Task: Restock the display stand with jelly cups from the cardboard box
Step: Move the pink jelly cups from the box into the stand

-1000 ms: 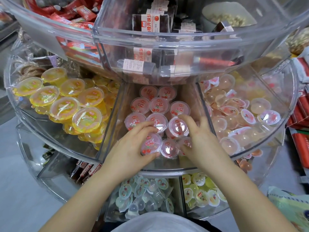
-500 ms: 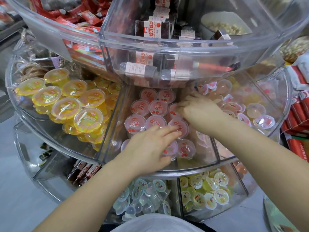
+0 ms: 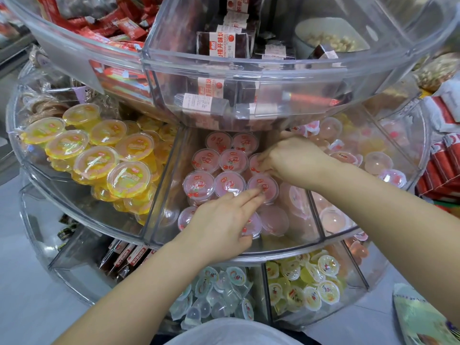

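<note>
Pink cherry jelly cups [image 3: 227,160] fill the middle compartment of the clear round display stand [image 3: 273,251]. My left hand [image 3: 221,224] lies over the front cups with straight fingers, the fingertips touching a cup [image 3: 267,186] in the second row, the thumb against a front cup [image 3: 254,226]. My right hand [image 3: 293,158] reaches in from the right with curled fingers pinching the edge of a cup [image 3: 254,163] at the right of the third row. The cardboard box is out of view.
Yellow jelly cups [image 3: 97,155] fill the left compartment and pale pink ones [image 3: 378,160] the right. The upper tier [image 3: 249,68] with dark snack bars overhangs the back cups. Small jelly cups [image 3: 224,290] fill the lower tier. Red packets [image 3: 443,165] hang at right.
My right hand stays at the back right cup, now lower on it. My left hand has stretched its fingers further forward over the cups. The view has shifted slightly.
</note>
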`<state>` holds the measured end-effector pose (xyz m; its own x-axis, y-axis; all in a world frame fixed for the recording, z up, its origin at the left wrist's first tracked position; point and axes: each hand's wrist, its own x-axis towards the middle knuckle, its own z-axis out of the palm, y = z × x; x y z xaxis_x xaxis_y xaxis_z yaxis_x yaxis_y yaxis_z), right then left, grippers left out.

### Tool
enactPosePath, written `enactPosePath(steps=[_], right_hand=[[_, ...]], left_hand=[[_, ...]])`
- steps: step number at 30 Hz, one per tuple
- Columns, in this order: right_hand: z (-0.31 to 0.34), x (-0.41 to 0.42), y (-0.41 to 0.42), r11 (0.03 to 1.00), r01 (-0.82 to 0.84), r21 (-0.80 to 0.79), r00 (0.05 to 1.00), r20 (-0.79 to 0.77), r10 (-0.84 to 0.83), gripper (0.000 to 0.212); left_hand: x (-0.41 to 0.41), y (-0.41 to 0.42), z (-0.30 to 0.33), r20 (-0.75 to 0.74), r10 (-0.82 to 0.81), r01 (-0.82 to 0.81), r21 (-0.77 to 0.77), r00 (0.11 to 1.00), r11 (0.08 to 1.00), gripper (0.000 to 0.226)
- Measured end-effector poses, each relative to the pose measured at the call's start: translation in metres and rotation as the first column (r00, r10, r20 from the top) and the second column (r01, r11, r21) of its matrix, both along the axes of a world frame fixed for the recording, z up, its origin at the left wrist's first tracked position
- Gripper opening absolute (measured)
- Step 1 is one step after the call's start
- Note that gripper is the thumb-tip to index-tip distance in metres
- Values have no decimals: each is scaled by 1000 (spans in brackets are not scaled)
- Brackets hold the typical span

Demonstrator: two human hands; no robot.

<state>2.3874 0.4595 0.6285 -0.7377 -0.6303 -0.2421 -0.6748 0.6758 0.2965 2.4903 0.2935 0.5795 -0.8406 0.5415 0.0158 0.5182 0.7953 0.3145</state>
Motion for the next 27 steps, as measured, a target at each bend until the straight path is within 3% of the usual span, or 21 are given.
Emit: enactPosePath(steps=[5, 9, 12, 15, 19, 21, 24, 27], right_hand=[[6, -2, -4, 999, -28, 29, 999, 32, 28, 10], [4, -7, 0, 998, -40, 58, 997, 69, 36, 25], [14, 0, 6, 990, 23, -141, 993, 115, -6, 47], [25, 21, 7, 894, 50, -446, 996, 89, -11, 55], [17, 58, -6, 660, 134, -739, 980, 197, 22, 30], [5, 73, -20, 587, 273, -762, 934, 355, 27, 27], [-16, 88, -44, 556, 503, -662, 798, 603, -4, 35], [-32, 98, -65, 502, 616, -607, 716, 697, -38, 34]], left_hand=[[0, -1, 0, 9, 0, 0, 5, 1000, 1000, 74], [1, -2, 0, 31, -3, 2, 31, 1000, 1000, 74], [5, -12, 6, 54, 41, -51, 181, 998, 982, 72], [9, -31, 12, 72, 155, -170, 374, 985, 912, 67], [21, -54, 14, 92, 303, -313, 425, 948, 850, 66], [29, -61, 13, 96, 345, -355, 387, 934, 851, 66], [38, -63, 9, 112, 381, -396, 329, 918, 857, 69], [39, -61, 9, 123, 411, -429, 282, 903, 858, 70]])
